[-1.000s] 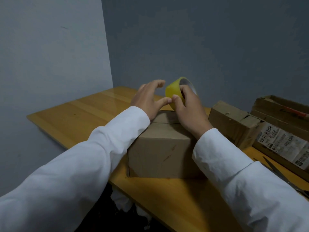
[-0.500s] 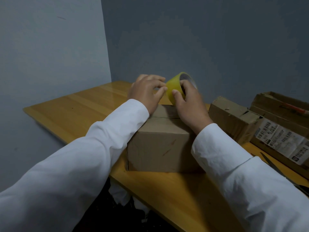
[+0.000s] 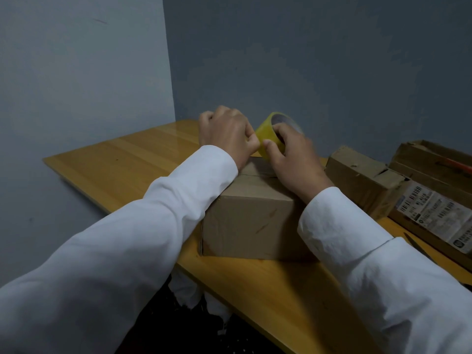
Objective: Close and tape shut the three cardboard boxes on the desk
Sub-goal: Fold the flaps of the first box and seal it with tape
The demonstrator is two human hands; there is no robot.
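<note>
Yellow tape roll (image 3: 268,135) stands on edge above the far end of the nearest box (image 3: 251,221), its open core facing up and away to the right, so the roll's axis runs from near-left to far-right. The right hand (image 3: 293,159) grips it: the thumb lies across the yellow outer band on the near side, and the other fingers (image 3: 283,129) curl over the rim into the core. The left hand (image 3: 226,135) sits just left of the roll, its fingers curled, thumb and forefinger pinching at the roll's near-left edge; whether they hold a tape end cannot be told. This cardboard box lies on the wooden surface (image 3: 122,164) with its top flaps folded down, the seam between them running crosswise under the hands. A second box (image 3: 357,182) lies to the right, long axis running from far-left to near-right. Beyond it, at the right edge, is a third box (image 3: 431,169) bearing a barcode label (image 3: 434,213). Both wrists wear white sleeves.
</note>
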